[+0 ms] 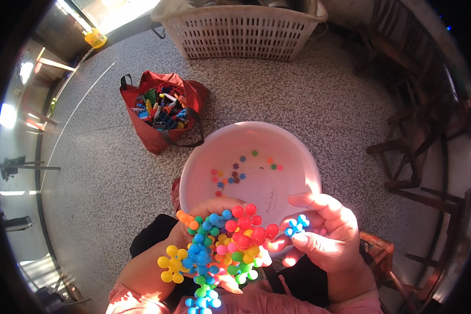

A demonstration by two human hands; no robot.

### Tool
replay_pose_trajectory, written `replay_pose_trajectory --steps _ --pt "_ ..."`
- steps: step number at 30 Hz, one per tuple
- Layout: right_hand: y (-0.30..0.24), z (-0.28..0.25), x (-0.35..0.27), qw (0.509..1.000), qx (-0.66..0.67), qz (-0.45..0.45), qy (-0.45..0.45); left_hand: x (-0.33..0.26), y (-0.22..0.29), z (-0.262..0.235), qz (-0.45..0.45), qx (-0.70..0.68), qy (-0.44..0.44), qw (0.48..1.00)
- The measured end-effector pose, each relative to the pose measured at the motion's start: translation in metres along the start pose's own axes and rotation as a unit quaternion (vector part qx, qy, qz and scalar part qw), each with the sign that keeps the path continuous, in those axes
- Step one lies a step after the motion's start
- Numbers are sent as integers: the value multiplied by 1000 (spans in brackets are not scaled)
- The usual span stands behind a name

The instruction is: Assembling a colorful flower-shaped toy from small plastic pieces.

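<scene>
My left hand (pixel 212 208) is wrapped round a cluster of joined ball-knobbed building pieces (pixel 200 255) in blue, red, yellow, green, orange and pink. Much of that palm is hidden behind the cluster. Just to the right, my right hand (pixel 334 233) pinches a single blue knobbed building piece (pixel 297 225) between thumb and fingers. A small gap separates this piece from the red knobs on the cluster. Both hands are above the near side of a pink basin (pixel 297 157). Several small flower-shaped pieces (pixel 235 177) in mixed colours lie scattered on its bottom.
Beyond the basin, to the left, a red fabric bag (pixel 146 128) stands full of mixed toy pieces. A white slatted plastic basket (pixel 235 34) is at the far side. Wooden chairs (pixel 403 152) line the right. A yellow container (pixel 94 38) sits at the far left.
</scene>
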State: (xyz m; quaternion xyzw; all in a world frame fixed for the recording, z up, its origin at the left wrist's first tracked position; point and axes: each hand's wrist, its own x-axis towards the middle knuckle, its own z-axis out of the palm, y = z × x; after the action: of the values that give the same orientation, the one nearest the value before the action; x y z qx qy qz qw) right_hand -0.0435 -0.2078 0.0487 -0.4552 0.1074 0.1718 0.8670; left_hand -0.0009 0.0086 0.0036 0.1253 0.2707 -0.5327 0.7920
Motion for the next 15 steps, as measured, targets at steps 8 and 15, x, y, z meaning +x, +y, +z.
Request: replay_pose_trajectory --steps 8,15 --pt "3 -2 -1 948 -244 -189 -75 1 1 3 44 -11 -4 999" --pt "-4 10 -9 935 -275 -195 -112 2 -11 -7 219 159 -55 961"
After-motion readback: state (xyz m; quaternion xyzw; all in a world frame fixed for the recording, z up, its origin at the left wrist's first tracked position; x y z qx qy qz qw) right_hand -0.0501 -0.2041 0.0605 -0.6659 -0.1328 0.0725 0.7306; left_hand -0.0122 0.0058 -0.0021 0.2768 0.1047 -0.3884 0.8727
